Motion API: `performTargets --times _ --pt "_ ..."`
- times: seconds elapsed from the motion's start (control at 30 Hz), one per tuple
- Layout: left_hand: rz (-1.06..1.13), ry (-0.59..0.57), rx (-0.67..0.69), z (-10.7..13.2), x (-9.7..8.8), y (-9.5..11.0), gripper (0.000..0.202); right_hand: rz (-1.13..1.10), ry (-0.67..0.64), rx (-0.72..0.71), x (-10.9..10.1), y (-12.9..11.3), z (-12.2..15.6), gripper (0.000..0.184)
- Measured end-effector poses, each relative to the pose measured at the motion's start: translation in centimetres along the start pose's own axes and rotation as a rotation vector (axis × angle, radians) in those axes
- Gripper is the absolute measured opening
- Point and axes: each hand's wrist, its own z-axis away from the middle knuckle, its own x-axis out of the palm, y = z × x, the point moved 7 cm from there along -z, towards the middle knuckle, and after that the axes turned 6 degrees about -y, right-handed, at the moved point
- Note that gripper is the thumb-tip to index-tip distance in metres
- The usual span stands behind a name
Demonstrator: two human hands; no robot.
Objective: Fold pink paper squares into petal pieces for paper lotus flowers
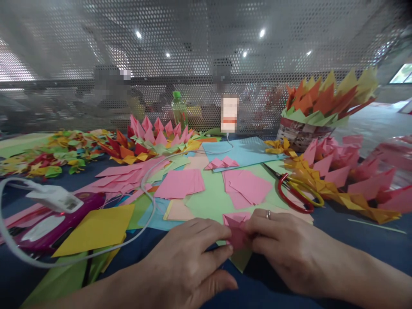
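Note:
A small pink paper piece (237, 227), partly folded, lies on a light green sheet (212, 201) near the table's front edge. My left hand (189, 257) pinches its left side with fingers closed. My right hand (286, 246), a ring on one finger, presses and grips its right side. Most of the piece is hidden under my fingers. Stacks of pink paper squares (180, 183) and more pink squares (247, 188) lie just beyond the hands.
Red-handled scissors (296, 191) lie right of the pink squares. A yellow sheet (96, 229) and a white cable with charger (51, 198) are at left. Folded paper flowers (157, 137), a basket of orange and yellow folds (322, 107) and a green bottle (179, 107) stand behind.

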Motion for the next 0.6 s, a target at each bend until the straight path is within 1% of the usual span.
performTargets --times 0.17,0.37,0.47,0.53,0.6 --pt "-0.016 0.0 0.013 0.1 -0.7 0.4 0.038 0.025 0.007 -0.003 -0.1 -0.1 -0.1 0.017" --pt "-0.018 -0.021 0.025 0.0 -0.5 0.5 0.037 0.033 0.029 -0.008 -0.4 0.0 0.1 0.018" --pt "-0.026 -0.033 0.031 0.2 -0.5 0.6 0.036 0.043 0.082 -0.011 -0.9 0.5 0.0 0.024" --pt "-0.022 -0.036 0.033 0.2 -0.5 0.6 0.036 0.015 0.126 0.023 -1.3 1.1 -0.1 0.03" --pt "-0.01 -0.045 0.036 0.2 -0.4 0.5 0.035 -0.027 0.122 0.069 -1.4 1.8 -0.4 0.04"
